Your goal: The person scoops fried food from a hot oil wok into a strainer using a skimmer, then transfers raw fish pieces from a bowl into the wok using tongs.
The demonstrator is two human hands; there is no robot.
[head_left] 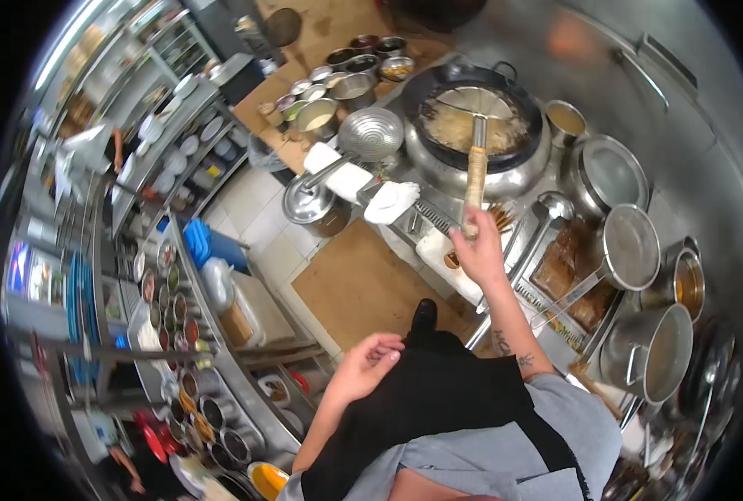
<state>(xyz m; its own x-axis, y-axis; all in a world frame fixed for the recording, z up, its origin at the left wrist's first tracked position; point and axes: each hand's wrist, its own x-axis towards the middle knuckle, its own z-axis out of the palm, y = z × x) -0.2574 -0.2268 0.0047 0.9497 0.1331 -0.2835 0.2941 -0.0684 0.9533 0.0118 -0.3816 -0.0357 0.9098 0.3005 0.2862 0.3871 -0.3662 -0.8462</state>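
My right hand is closed around the cloth-wrapped end of a long-handled skimmer. The skimmer's round wire head reaches into a black wok, where pale, foamy liquid bubbles around it. My left hand hangs in front of the black apron, holding nothing, its fingers loosely bent and the thumb apart. Nearest the right hand, on the counter edge, lie a crumpled white cloth and a ladle.
Left of the wok, a perforated strainer lies near several metal pots of seasonings. A mesh strainer and a deep pot stand at right. A lidded pot is beside the cardboard floor mat. Two other people are partly visible at far left.
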